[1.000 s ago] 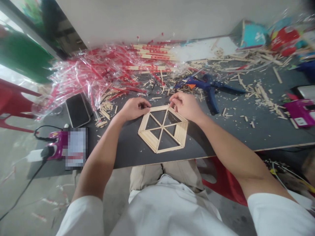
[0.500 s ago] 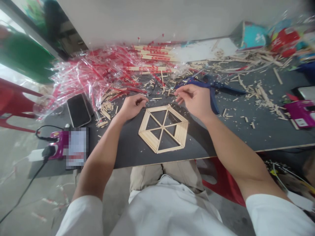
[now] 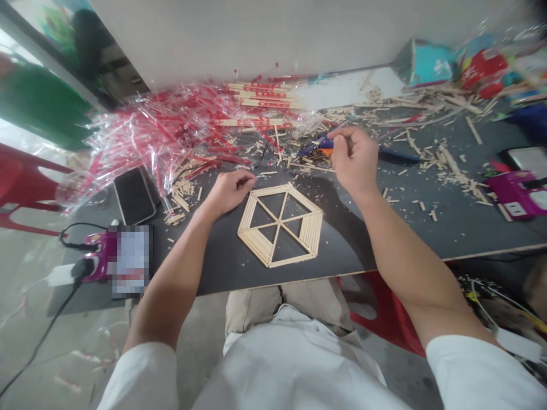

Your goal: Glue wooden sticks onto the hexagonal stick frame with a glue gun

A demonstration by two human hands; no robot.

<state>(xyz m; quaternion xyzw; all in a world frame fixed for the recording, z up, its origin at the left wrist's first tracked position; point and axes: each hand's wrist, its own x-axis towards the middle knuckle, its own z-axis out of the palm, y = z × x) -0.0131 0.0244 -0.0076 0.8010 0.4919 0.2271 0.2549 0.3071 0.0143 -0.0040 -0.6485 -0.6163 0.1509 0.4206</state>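
Note:
A hexagonal frame of thin wooden sticks (image 3: 280, 221), with spokes meeting in its middle and layered sides, lies flat on the dark table. At its upper left corner, my left hand (image 3: 231, 191) rests with curled fingers pinched together; whatever may be between them is too small to make out. Beyond the frame's upper right, my right hand (image 3: 356, 162) is closed around the grip area of a blue glue gun (image 3: 314, 146) with an orange part. My palm and fingers hide much of the tool. A blue handle (image 3: 399, 157) sticks out behind that hand.
Red-and-clear wrappers (image 3: 158, 122) heap at the back left, beside packed sticks (image 3: 260, 102). Cut stick pieces (image 3: 455, 165) litter the right side. A dark phone (image 3: 134, 195), a purple power strip (image 3: 97, 256) and a pixelated screen (image 3: 131, 259) lie left.
My right hand has moved slightly right and away from me, its loose fingers now curled at the glue gun. The orange part has come into sight. My left hand stays nearly still.

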